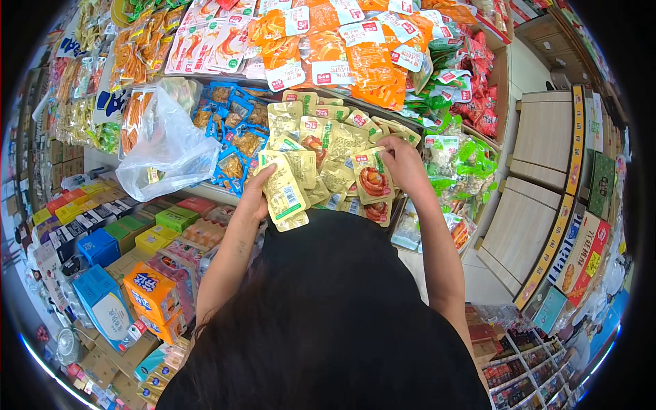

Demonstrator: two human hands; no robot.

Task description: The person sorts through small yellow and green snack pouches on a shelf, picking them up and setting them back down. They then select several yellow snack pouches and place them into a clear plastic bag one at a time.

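My left hand [256, 192] grips a few gold snack packets [281, 196], their printed backs with a green stripe and barcode facing up. With thumb and fingers, my right hand [404, 162] pinches one gold snack packet [372, 179] by its upper right edge; its front shows a reddish-brown food picture. Between and beyond both hands lies a loose pile of matching gold packets [339, 147], some face up and some face down. Small blue-edged packets [236, 119] lie left of the pile. How many packets the left hand holds cannot be made out.
A crumpled clear plastic bag [167, 147] lies left of the piles. Orange packets [369, 58] are heaped behind, with green-and-clear packets [458, 164] at right. Boxed goods [102, 239] stand lower left. Wooden display platforms [543, 137] stand to the right across the aisle.
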